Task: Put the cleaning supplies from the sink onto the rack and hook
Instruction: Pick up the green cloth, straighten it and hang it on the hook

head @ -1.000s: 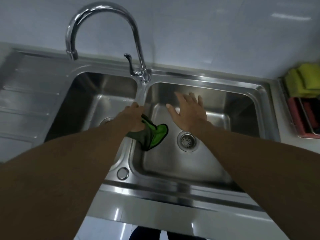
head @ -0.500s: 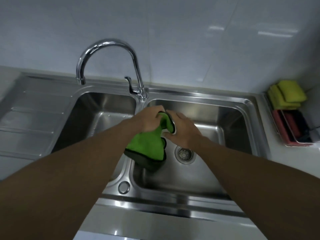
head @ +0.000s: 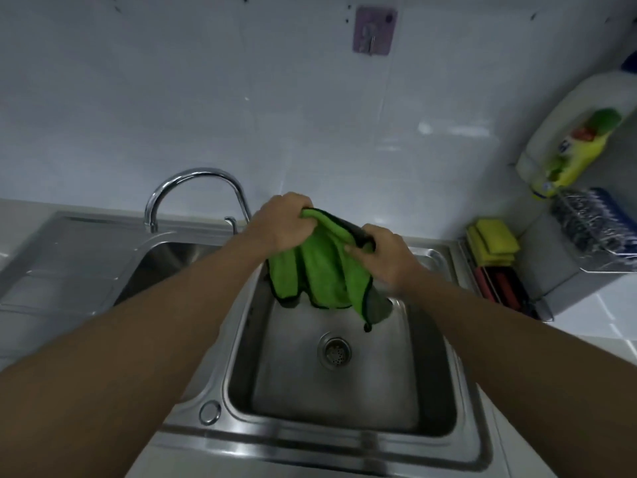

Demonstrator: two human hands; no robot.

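A green cloth (head: pixel 322 270) with a dark hem hangs above the right basin of the steel sink (head: pixel 348 432). My left hand (head: pixel 279 224) grips its top left edge and my right hand (head: pixel 382 257) grips the top right edge, so the cloth is stretched between them. A purple adhesive hook (head: pixel 374 29) is stuck on the white tiled wall, high above the hands. At the right, a wire rack (head: pixel 499 281) beside the sink holds yellow sponges (head: pixel 493 241) and red pads.
The curved chrome faucet (head: pixel 193 191) rises behind the divider, left of my left hand. A wall shelf (head: pixel 599 267) at the far right carries a detergent bottle (head: pixel 572 139), steel wool and a blue brush. The drain strainer (head: pixel 334 351) lies below the cloth.
The cloth was lifted from the sink floor by my left hand, then my right hand took hold too. Both hands have raised it higher and spread it; the view tilted up, showing the hook.
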